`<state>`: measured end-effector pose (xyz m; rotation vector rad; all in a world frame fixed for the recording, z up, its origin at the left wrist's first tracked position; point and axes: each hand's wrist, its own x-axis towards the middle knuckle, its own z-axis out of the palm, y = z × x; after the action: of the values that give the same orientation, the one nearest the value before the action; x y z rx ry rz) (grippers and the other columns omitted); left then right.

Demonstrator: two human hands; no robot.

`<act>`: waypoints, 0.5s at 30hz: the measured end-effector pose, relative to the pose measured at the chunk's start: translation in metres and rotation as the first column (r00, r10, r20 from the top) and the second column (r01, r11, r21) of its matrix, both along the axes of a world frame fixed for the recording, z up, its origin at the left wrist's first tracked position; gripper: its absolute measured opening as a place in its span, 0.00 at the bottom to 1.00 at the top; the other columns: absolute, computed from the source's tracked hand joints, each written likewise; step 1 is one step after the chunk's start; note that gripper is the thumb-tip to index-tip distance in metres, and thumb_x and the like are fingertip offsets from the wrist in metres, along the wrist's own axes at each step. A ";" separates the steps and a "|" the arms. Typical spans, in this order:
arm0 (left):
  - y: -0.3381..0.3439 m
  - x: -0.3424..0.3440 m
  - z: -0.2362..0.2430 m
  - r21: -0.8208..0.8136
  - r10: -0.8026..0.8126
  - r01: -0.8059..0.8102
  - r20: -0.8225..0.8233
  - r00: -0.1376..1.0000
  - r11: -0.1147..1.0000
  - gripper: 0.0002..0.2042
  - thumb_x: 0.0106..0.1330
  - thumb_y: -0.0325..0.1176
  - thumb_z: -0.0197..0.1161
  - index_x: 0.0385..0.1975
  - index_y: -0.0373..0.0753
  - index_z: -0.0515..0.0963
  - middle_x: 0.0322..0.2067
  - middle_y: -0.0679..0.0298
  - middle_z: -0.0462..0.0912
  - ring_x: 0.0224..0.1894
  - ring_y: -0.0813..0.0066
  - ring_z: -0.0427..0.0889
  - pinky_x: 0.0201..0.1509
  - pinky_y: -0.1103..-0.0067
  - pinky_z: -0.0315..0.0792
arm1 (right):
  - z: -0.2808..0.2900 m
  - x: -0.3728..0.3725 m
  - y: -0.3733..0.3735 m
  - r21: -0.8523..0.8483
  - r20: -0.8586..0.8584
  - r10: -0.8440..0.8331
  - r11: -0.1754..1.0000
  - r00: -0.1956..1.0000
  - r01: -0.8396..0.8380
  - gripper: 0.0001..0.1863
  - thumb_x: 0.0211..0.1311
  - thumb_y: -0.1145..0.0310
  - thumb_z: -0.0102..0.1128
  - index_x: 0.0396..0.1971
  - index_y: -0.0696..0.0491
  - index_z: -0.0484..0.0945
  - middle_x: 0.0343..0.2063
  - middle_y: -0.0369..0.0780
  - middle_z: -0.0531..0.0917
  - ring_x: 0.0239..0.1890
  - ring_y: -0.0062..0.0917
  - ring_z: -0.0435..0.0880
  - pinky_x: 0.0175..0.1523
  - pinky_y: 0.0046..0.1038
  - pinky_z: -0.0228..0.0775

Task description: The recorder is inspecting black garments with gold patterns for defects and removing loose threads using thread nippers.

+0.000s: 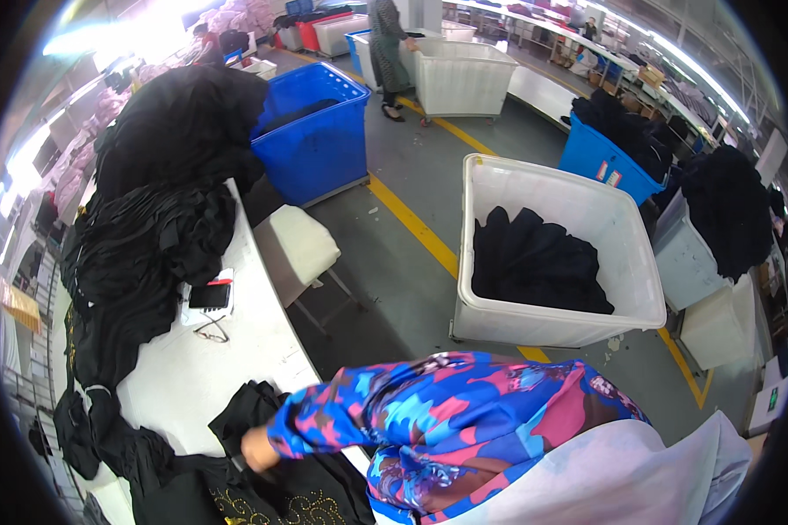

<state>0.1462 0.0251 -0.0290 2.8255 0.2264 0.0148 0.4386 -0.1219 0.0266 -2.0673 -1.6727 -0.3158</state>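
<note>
My right hand (pixel 260 449), in a blue and pink patterned sleeve (pixel 446 407), reaches left over the table. It is over a black garment (pixel 298 486) spread at the near edge, touching it or just above. Gold dotted ornament (pixel 311 507) decorates this garment's lower part. The fingers are small and smeared, so their grip does not show. My left hand is outside the picture. More black cloth (pixel 136 455) runs along the table's left side up to a large heap (pixel 162 219).
A phone (pixel 210 296) and glasses (pixel 210 331) rest on the white table (pixel 184 376). A padded stool (pixel 298 245) stands beside it. Rightward are a white bin (pixel 552 319) holding black cloth and a blue bin (pixel 320 144). A person (pixel 387 48) stands by another white bin (pixel 464 79).
</note>
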 end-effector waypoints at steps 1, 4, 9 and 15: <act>-0.001 0.002 0.001 0.007 -0.004 0.004 0.003 1.000 1.000 0.31 0.58 0.57 0.61 0.55 0.40 0.70 0.55 0.42 0.69 0.47 0.45 0.79 0.46 0.64 0.76 | 0.028 0.016 -0.028 0.142 -0.362 -0.369 0.886 0.856 0.442 0.12 0.48 0.64 0.55 0.15 0.56 0.79 0.18 0.50 0.79 0.22 0.45 0.80 0.30 0.45 0.71; -0.034 0.040 0.016 0.004 -0.154 0.154 0.063 0.986 0.988 0.31 0.58 0.56 0.61 0.55 0.40 0.70 0.55 0.42 0.69 0.47 0.45 0.79 0.46 0.64 0.76 | 0.054 0.063 -0.138 0.069 -0.873 -0.483 0.010 0.066 0.998 0.12 0.59 0.63 0.50 0.29 0.56 0.78 0.26 0.51 0.81 0.31 0.47 0.81 0.36 0.43 0.70; -0.022 0.023 0.007 0.017 -0.062 0.062 0.016 0.998 0.998 0.30 0.59 0.56 0.61 0.55 0.40 0.70 0.55 0.42 0.69 0.47 0.46 0.79 0.46 0.64 0.76 | 0.056 -0.024 -0.096 0.211 -0.726 -0.547 0.400 0.417 0.892 0.06 0.60 0.66 0.53 0.35 0.48 0.76 0.31 0.43 0.79 0.35 0.43 0.80 0.42 0.42 0.71; -0.023 0.025 0.008 0.036 -0.065 0.064 0.013 0.998 0.997 0.30 0.59 0.56 0.61 0.54 0.40 0.70 0.54 0.42 0.69 0.47 0.46 0.79 0.46 0.64 0.76 | 0.036 -0.091 -0.085 0.063 -0.165 -0.154 0.984 0.974 0.166 0.07 0.51 0.64 0.59 0.30 0.49 0.75 0.37 0.41 0.75 0.23 0.36 0.80 0.24 0.37 0.72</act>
<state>0.1715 0.0022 -0.0205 2.8658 0.1326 0.0250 0.3478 -0.2065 0.0622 -2.1151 -1.3837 -0.2543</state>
